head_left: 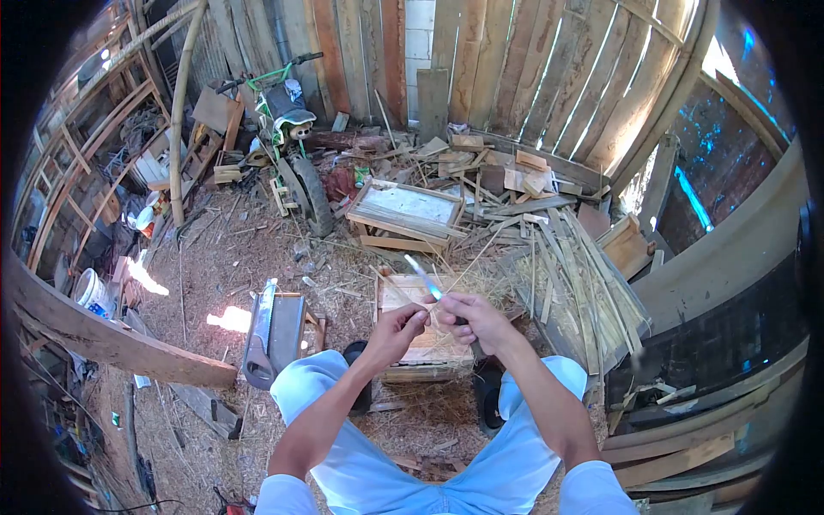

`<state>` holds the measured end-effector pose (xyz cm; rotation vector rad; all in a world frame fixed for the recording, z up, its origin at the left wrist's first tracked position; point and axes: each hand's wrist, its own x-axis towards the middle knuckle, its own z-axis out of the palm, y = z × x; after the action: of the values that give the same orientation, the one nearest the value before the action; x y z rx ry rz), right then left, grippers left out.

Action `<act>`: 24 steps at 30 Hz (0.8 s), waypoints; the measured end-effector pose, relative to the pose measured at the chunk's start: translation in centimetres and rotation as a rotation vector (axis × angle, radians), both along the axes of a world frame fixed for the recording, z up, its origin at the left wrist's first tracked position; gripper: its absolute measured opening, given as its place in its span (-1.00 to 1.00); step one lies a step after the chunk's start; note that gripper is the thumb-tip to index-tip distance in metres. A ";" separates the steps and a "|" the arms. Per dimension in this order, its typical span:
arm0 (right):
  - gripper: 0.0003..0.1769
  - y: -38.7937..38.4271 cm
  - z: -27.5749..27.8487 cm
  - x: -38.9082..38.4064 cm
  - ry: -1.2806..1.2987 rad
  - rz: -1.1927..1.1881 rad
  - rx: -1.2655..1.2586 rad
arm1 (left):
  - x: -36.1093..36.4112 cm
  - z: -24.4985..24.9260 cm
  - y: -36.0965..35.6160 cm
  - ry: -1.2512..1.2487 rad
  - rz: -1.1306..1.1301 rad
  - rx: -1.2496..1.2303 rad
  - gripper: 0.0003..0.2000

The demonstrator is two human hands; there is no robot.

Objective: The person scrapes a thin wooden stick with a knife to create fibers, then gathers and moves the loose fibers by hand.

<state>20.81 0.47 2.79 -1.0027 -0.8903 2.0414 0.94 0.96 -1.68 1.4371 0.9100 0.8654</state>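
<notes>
My right hand [472, 322] is wrapped round the dark handle of a knife [421, 275], its bright blade pointing up and to the left. Close beside it, my left hand [395, 336] is closed in a pinch on a thin wooden strip [397, 286]. The fingertips of both hands nearly meet, so where the strip ends there is hidden. Below the hands, between my knees, sits a low wooden block or box [429, 350] with a pale top. Thin shavings lie around it.
A handsaw [260, 335] rests on a small stand [287, 322] at left. Ahead are a wooden frame [403, 206], scrap wood [515, 176] and a motorbike [296, 163]. Many long strips [592, 287] lie on a board at right. A timber beam [120, 330] crosses the left.
</notes>
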 end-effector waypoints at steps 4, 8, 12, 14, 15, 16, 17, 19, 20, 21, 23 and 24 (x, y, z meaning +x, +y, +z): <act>-0.65 0.5 1.2 1.6 -0.019 -0.031 -0.003 | -0.2 -0.8 -0.2 0.102 0.032 0.109 -0.81; -0.64 0.4 1.0 1.8 -0.025 -0.032 0.003 | -0.1 1.4 -0.8 0.320 0.067 0.297 -0.85; -0.68 0.6 1.6 3.0 -0.068 -0.079 -0.014 | 0.3 1.9 -1.2 0.310 0.109 0.430 -0.88; -0.70 1.3 1.4 4.4 -0.080 -0.113 0.000 | 0.0 1.6 -1.1 0.307 0.109 0.484 -0.89; -0.71 1.8 1.1 5.6 -0.030 -0.173 -0.026 | -0.2 1.2 -1.2 0.305 0.110 0.488 -0.89; -0.72 2.2 1.0 6.7 0.020 -0.231 -0.052 | -0.3 0.7 -1.2 0.272 0.109 0.484 -0.90; -0.72 2.6 1.1 7.8 0.015 -0.291 -0.037 | -0.6 0.4 -1.2 0.237 0.109 0.481 -0.91; -0.72 3.5 -0.1 11.5 0.033 -0.444 0.027 | -1.7 0.9 -1.4 0.284 0.090 0.432 -0.90; -0.72 4.1 -1.4 14.3 0.058 -0.536 0.076 | -2.3 1.1 -1.4 0.333 0.068 0.380 -0.89; -0.73 4.2 -1.7 16.8 0.082 -0.659 0.103 | -2.7 0.9 -1.3 0.334 0.072 0.381 -0.89; -0.74 4.1 -1.9 17.4 0.117 -0.773 0.127 | -3.9 0.1 -0.9 0.304 0.152 0.246 -0.82; -0.74 3.4 -1.5 17.0 0.020 -0.806 0.131 | -4.0 -0.2 -0.7 0.307 0.157 0.245 -0.82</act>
<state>37.82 3.86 1.32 -1.0418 -0.4770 1.2914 -3.11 0.28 -1.84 1.7613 1.1912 0.9110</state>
